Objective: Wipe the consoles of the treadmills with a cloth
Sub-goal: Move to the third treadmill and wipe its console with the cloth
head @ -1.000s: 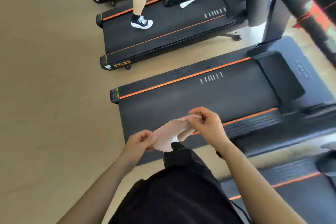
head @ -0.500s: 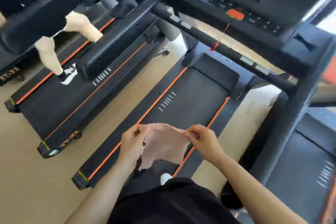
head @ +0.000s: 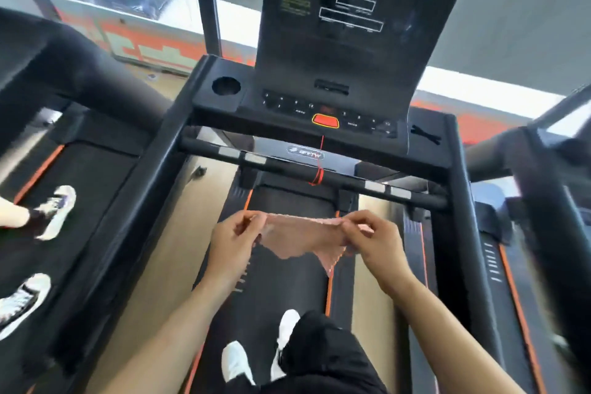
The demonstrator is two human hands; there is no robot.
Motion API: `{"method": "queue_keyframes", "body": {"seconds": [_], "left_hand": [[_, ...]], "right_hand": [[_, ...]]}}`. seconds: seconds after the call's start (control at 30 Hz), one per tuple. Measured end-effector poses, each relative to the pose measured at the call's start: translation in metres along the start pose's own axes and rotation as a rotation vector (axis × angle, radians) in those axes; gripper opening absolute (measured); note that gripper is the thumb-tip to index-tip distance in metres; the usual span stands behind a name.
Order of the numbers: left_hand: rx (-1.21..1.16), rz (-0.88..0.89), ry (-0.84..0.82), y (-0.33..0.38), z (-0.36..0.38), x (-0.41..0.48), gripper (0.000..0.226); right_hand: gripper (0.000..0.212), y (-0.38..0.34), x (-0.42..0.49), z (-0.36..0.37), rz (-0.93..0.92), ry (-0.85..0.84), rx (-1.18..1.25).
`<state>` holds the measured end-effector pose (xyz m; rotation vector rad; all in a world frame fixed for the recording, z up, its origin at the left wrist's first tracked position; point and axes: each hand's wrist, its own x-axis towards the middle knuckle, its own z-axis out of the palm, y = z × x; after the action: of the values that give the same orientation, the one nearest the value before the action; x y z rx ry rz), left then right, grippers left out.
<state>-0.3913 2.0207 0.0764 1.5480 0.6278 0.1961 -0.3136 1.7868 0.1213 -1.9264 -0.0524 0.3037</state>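
Note:
A pink cloth (head: 302,238) is stretched between both hands over the treadmill belt. My left hand (head: 235,240) pinches its left corner and my right hand (head: 372,240) pinches its right corner. Straight ahead and above them is the black treadmill console (head: 319,105), with a tall display panel (head: 351,9), a row of buttons, an orange stop button (head: 325,120) and a round cup holder (head: 226,86). Both hands hang below the front handlebar (head: 342,181), apart from the console.
A red safety cord (head: 319,166) hangs from the stop button over the handlebar. Black side rails run down on both sides. On the treadmill at left, another person's feet in white sneakers (head: 54,211) show. Another treadmill stands at right (head: 518,265).
The view has swung from the floor and belts round to face the console head-on. Both hands have kept hold of the cloth and pulled it wider between them.

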Motion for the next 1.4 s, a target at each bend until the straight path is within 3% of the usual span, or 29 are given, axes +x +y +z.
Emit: {"method": "queue_keyframes", "body": {"seconds": [0.27,0.5,0.63,0.83,1.1,1.27,1.4], "left_hand": [[0.033,0.230,-0.054,0.096,0.021,0.142,0.015],[0.115,0.229,0.070,0.170,0.058,0.272,0.012],[0.114,0.200,0.128,0.194,0.068,0.344,0.008],[0.037,0.130,0.191,0.211,0.061,0.408,0.011],[-0.048,0.077,0.174,0.219,0.047,0.484,0.014],[-0.150,-0.023,0.086,0.202,0.050,0.509,0.005],[-0.195,-0.040,0.050,0.192,0.053,0.511,0.010]], "right_hand": [[0.013,-0.078,0.125,-0.001,-0.219,0.152,-0.010],[0.018,-0.129,0.270,0.000,-0.396,0.169,-0.022],[0.036,-0.151,0.342,0.009,-0.446,0.110,-0.051],[0.033,-0.185,0.414,0.033,-0.738,0.084,-0.237],[0.032,-0.203,0.473,0.084,-1.058,0.099,-0.667],[0.060,-0.200,0.490,0.112,-0.917,-0.013,-1.207],[0.066,-0.192,0.506,0.123,-0.950,-0.012,-1.463]]}}
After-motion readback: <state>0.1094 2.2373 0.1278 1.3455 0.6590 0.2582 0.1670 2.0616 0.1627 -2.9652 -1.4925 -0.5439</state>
